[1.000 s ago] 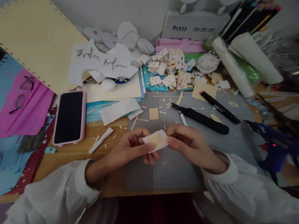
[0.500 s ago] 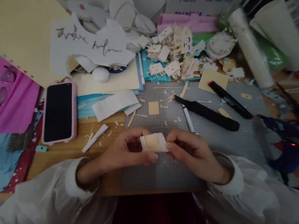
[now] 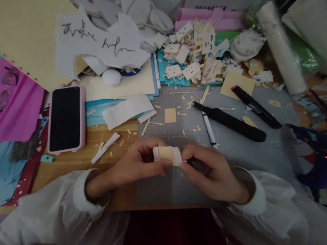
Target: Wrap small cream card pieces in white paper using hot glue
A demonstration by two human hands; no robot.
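Note:
Between my two hands, over the front of the grey cutting mat (image 3: 161, 195), is a small white paper piece (image 3: 177, 156) with a cream rectangle (image 3: 165, 153) on its face. My left hand (image 3: 143, 161) grips it from the left, its thumb lying across the lower edge of the cream part. At the right end, the thumb and forefinger of my right hand (image 3: 205, 167) pinch the paper's edge. Beyond the hands, a separate cream paper square (image 3: 170, 115) lies flat on the mat among thin cream scraps.
A black-handled cutter (image 3: 233, 123), a white pen (image 3: 209, 130) and a black marker (image 3: 256, 106) lie on the mat. Small paper figures with drawn faces (image 3: 191, 70) are heaped behind. A phone (image 3: 65, 119) is at left, a blue glue gun (image 3: 316, 156) at right.
My left thumb has slid up onto the cream rectangle. My right fingers have closed more tightly at the paper's right edge. The whole view has shifted slightly.

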